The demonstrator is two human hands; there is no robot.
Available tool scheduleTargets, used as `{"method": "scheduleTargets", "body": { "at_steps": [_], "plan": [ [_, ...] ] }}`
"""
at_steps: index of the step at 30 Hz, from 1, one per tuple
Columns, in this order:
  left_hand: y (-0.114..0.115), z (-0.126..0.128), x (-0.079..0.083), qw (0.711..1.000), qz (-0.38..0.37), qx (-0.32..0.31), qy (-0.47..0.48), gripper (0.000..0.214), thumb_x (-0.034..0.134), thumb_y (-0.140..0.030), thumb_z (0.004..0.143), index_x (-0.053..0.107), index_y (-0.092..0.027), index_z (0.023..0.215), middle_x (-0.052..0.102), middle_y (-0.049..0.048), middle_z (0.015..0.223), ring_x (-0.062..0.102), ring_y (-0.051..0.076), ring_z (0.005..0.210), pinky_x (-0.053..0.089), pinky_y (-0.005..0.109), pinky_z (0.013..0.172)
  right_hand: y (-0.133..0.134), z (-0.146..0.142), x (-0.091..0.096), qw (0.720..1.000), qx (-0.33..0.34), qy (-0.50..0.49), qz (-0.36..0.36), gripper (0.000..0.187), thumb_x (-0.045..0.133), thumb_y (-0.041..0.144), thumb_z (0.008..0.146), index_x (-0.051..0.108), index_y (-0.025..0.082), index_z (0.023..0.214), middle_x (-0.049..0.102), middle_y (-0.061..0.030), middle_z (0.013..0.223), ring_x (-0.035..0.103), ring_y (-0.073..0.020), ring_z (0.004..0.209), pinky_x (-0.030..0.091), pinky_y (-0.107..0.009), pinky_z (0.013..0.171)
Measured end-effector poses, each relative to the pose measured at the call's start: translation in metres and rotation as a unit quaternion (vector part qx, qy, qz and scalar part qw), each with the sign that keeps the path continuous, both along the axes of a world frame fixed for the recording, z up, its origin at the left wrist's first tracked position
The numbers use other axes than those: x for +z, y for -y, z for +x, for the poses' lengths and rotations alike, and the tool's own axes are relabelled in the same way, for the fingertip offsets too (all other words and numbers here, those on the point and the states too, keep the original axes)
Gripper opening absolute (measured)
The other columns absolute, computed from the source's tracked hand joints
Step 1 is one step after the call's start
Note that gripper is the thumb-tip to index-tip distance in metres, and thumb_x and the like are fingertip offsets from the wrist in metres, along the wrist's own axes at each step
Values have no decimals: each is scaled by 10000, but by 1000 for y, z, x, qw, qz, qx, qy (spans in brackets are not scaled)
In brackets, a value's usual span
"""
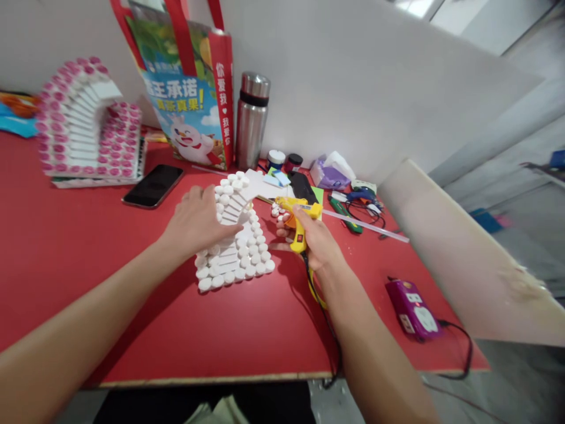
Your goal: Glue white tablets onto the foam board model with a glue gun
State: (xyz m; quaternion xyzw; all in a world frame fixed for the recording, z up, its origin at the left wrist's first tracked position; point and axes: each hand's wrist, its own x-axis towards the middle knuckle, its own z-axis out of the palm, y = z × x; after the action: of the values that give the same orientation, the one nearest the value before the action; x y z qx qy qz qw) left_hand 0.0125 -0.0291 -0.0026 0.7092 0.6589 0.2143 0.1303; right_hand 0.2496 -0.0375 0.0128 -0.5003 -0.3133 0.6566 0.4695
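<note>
My right hand (321, 240) is wrapped around the handle of a yellow hot glue gun (300, 227). A long clear glue stick (366, 225) sticks out of its back, and the nozzle points left. A white model (255, 253) with an arched staircase, covered in round white pieces, stands on the table left of the gun. Around the model's left side curls my left hand (193, 221), with the thumb across the front and the other fingers partly hidden behind. Small loose white pieces (278, 211) lie behind the gun's tip.
A pink and white model (70, 129), a phone (153, 185), a shopping bag (194, 118) and a steel flask (253, 121) stand at the back left. Jars (276, 159), a tissue pack (329, 172) and a green cutter (345, 214) lie behind. A purple power socket (412, 309) sits right, near the gun's black cord (324, 330).
</note>
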Motion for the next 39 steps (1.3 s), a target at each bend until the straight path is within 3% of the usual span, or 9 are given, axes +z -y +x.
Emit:
{"method": "scheduleTargets", "body": {
  "at_steps": [5, 12, 17, 19, 22, 24, 27, 31, 39],
  "plan": [
    [-3, 5, 9, 995, 7, 17, -95, 1102, 694, -579, 775, 188, -30, 1586, 476, 328, 1428, 476, 541, 1335, 438, 609, 1043, -6, 12, 5, 998, -50, -3, 34, 280, 693, 406, 922, 688, 173, 767, 720, -40, 706, 676, -145, 592, 671, -327, 655],
    [-5, 7, -2, 995, 65, -69, -45, 1059, 633, -582, 845, 112, -94, 1627, 449, 277, 1488, 426, 502, 1395, 383, 625, 1108, -15, 27, 6, 993, -96, -29, 59, 274, 723, 421, 879, 660, 189, 748, 683, -10, 657, 649, -142, 568, 678, -360, 702],
    [-7, -1, -1, 988, 121, -98, 11, 954, 716, -575, 819, 309, -145, 1567, 485, 227, 1471, 428, 461, 1400, 382, 627, 1122, -18, 28, 3, 991, -115, -28, 70, 281, 746, 436, 851, 660, 186, 756, 685, -6, 658, 635, -133, 549, 664, -334, 676],
    [-6, -5, 6, 975, 177, -125, 44, 665, 700, -493, 871, 506, -187, 1428, 541, 170, 1421, 476, 387, 1371, 397, 579, 1136, -17, 29, 2, 988, -126, -4, 92, 292, 762, 456, 832, 666, 192, 754, 692, -3, 661, 639, -134, 544, 650, -316, 648],
    [-4, -10, 18, 946, 241, -207, 63, 146, 617, -320, 953, 706, -222, 1015, 643, 96, 1268, 574, 286, 1256, 435, 502, 1112, -15, 34, 6, 982, -99, 61, 145, 321, 762, 489, 827, 683, 195, 725, 704, -13, 656, 649, -143, 539, 601, -281, 572],
    [0, -11, 20, 927, 244, -282, 52, 153, 594, -252, 963, 720, -223, 881, 677, 81, 1234, 588, 269, 1250, 445, 486, 1098, -13, 37, 10, 976, -64, 102, 182, 340, 755, 500, 833, 699, 187, 713, 708, -22, 654, 646, -141, 530, 564, -265, 534],
    [4, -14, 15, 908, 222, -354, -7, 197, 576, -155, 945, 750, -227, 885, 631, 80, 1412, 448, 305, 1451, 361, 537, 1171, -9, 39, 17, 964, -56, 133, 223, 362, 770, 529, 821, 706, 184, 733, 709, -22, 668, 640, -138, 520, 550, -269, 526],
    [9, -15, 7, 908, 185, -369, -75, 244, 580, -80, 893, 774, -229, 881, 490, 57, 1592, 207, 320, 1589, 197, 597, 1249, -9, 38, 17, 960, -89, 137, 226, 411, 786, 578, 791, 700, 182, 721, 703, -20, 663, 632, -133, 509, 543, -266, 504],
    [18, -1, 12, 915, 109, -360, -147, 259, 536, -147, 879, 775, -233, 832, 415, 11, 1649, 155, 333, 1602, 72, 606, 1291, -10, 33, 11, 964, -95, 127, 213, 404, 759, 558, 828, 714, 177, 700, 709, -23, 631, 625, -117, 476, 539, -242, 498]
  ]
}}
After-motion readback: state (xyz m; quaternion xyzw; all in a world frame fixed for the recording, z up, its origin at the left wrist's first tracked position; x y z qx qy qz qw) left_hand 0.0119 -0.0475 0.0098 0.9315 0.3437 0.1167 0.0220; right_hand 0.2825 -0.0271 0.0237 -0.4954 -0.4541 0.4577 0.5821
